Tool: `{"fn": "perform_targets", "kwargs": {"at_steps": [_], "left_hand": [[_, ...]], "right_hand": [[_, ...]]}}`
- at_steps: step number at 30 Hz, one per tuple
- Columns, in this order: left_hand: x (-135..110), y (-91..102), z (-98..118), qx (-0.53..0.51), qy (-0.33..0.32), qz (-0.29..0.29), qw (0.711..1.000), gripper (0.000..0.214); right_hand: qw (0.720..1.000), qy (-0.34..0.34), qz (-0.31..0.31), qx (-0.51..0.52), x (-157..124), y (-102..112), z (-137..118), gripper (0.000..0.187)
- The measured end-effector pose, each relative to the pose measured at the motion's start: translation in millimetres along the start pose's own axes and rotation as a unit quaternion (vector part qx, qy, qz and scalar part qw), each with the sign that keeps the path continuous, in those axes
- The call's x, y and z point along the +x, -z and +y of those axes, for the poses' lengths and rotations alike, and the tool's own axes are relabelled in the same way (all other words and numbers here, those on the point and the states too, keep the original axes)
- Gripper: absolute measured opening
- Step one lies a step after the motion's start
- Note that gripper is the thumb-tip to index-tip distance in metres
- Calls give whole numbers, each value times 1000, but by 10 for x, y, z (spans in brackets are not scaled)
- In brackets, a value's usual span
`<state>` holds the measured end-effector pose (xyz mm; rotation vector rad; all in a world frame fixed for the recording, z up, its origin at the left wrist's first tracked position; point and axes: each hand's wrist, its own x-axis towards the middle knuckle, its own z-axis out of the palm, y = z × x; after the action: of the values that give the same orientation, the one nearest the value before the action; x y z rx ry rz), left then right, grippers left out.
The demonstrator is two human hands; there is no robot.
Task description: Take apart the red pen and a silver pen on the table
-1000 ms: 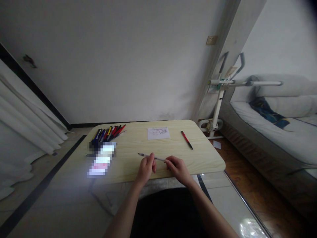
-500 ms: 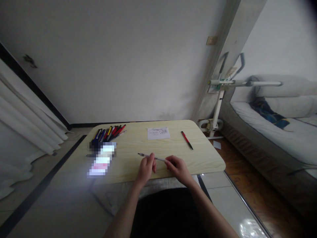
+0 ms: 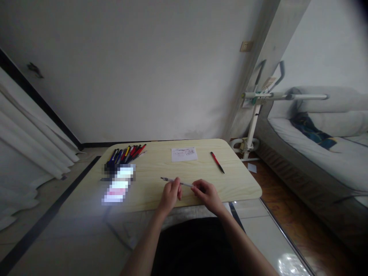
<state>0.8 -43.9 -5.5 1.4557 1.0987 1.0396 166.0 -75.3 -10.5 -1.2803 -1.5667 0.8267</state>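
A slim pale pen (image 3: pixel 186 184) with a dark tip at its left end lies across both hands, just above the near side of the wooden table (image 3: pixel 152 165). My left hand (image 3: pixel 171 193) is closed around its middle, thumb on top. At the pen's right end, my right hand (image 3: pixel 206 193) pinches it between thumb and fingers. A red and black pen (image 3: pixel 217 162) rests on the table to the right. Beyond my hands lies a white paper (image 3: pixel 184 154) with dark writing.
Several pens and markers (image 3: pixel 126 154) lie bunched at the table's far left. In front of them is a bright, pixelated phone-like screen (image 3: pixel 119 184). A wall (image 3: pixel 161 76) stands behind the table; white exercise equipment (image 3: pixel 253 122) and a sofa (image 3: pixel 310 153) are to the right.
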Motion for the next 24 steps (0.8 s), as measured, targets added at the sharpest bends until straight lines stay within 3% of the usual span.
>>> {"fn": "perform_targets", "kwargs": {"at_steps": [12,19,24], "left_hand": [[-6,-6,8,-24,-2,9,1000,48],[-9,0,1,-27,-3,5,1000,48],[-3,-5,-6,-31,-7,6,999,49]], "right_hand": [[1000,17,-17,-6,8,-2,-44,25],[1000,5,-23,-10,4,3,-63,39],[999,15,-23,-24,-5,12,-83,36]]}}
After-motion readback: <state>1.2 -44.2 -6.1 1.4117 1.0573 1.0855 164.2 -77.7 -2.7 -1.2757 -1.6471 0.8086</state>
